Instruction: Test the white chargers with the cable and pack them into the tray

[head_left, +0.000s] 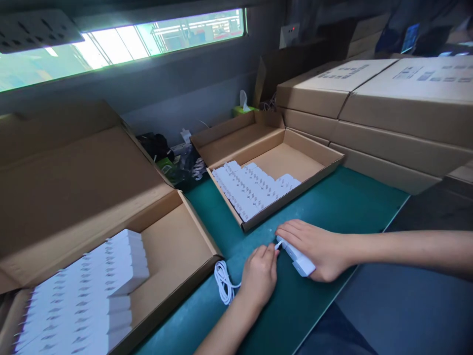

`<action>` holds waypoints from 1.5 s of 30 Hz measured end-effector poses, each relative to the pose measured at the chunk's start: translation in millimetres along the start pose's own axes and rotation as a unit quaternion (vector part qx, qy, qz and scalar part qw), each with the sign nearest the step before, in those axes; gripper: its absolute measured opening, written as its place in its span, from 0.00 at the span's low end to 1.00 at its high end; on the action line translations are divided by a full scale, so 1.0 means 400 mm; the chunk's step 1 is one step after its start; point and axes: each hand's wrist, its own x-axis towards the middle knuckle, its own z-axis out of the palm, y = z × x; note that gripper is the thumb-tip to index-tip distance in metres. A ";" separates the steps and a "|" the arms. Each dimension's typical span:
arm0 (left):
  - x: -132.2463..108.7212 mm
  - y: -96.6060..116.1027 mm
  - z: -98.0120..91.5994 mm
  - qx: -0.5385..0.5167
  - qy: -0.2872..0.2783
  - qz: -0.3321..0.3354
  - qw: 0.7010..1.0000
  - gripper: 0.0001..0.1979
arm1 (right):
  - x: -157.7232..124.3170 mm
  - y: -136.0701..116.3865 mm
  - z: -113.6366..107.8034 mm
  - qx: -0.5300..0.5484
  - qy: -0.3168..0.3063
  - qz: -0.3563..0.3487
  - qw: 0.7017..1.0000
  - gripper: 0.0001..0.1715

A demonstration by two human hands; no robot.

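Observation:
My right hand (314, 246) lies over a slim white block-shaped device (303, 264), fingers closed around it on the table. Between the fingertips of my left hand (260, 273) is the end of a white cable (224, 283), whose looped bundle rests on the table left of that hand. The small white plug meets the near-left end of the device; how deep it sits in there, I cannot tell. Part of the device is hidden under my right palm.
Two open cardboard boxes, one at left (177, 231) and one behind my hands (314, 153), hold rows of white pieces. Closed cartons (399, 118) are stacked at the right rear. The green table mat (358, 197) runs beneath. A tissue box (242, 109) stands by the wall.

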 end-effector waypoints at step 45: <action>-0.017 0.026 -0.016 -0.020 -0.026 0.074 0.997 0.13 | -0.003 0.006 -0.010 0.008 0.014 0.003 1.000 0.45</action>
